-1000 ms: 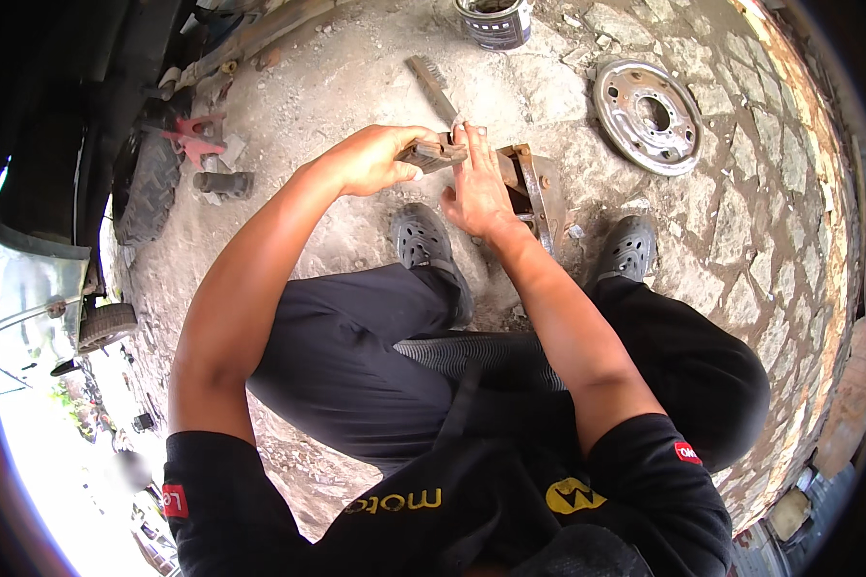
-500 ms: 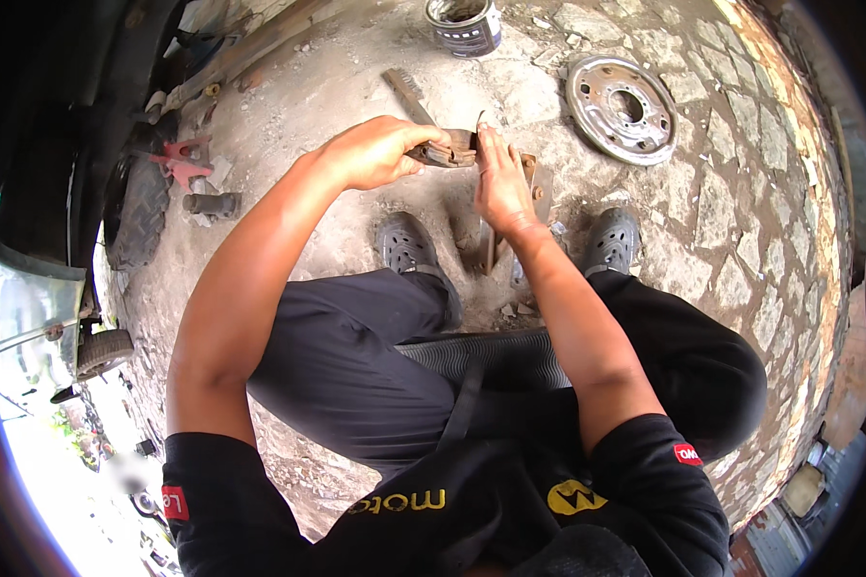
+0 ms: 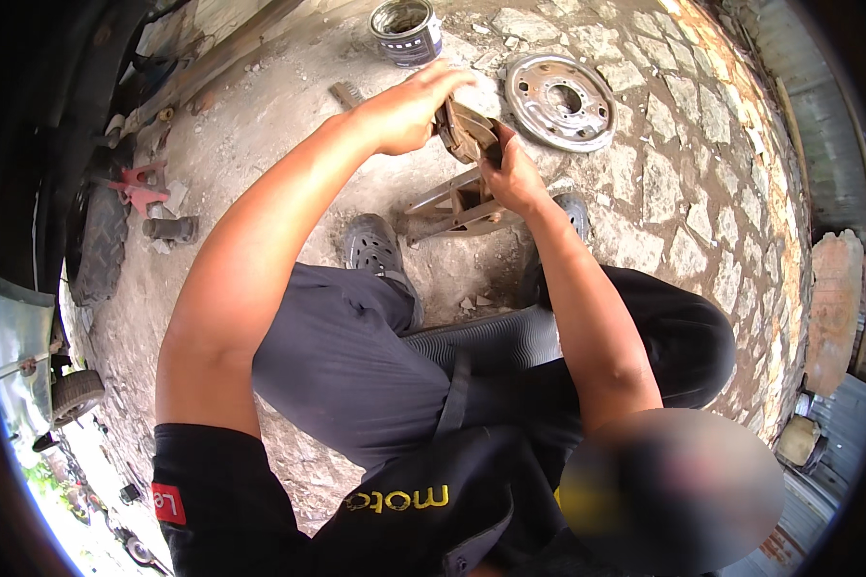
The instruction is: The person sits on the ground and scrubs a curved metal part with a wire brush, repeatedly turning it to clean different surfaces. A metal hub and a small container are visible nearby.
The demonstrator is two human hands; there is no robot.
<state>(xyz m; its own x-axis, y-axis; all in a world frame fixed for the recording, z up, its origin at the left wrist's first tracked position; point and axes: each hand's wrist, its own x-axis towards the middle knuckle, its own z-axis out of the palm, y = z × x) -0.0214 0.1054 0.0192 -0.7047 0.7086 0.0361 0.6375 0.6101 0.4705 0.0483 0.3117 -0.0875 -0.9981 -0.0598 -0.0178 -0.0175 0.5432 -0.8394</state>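
Above the ground in front of me, my right hand (image 3: 516,175) grips the right end of a curved, worn metal piece that looks like a brake shoe (image 3: 466,133). My left hand (image 3: 409,112) rests against its left end, fingers stretched out past its upper edge; the thumb is hidden. Below the piece, a rusty metal stand (image 3: 445,213) sits on the ground between my feet, partly covered by my right hand. A brush (image 3: 345,93) lies just beyond my left forearm, mostly hidden by it.
Farther ahead are a dark paint can (image 3: 406,37) and a round metal wheel disc (image 3: 523,96). To the left lie a red metal stand (image 3: 142,188), a dark cylindrical part (image 3: 171,229) and a tyre (image 3: 101,245). Rough ground meets stone paving (image 3: 664,192) on the right.
The brake shoe has been turned and tilted. My right hand has gone from lying flat along it to gripping its end; the left has loosened, fingers extended. The view has shifted right.
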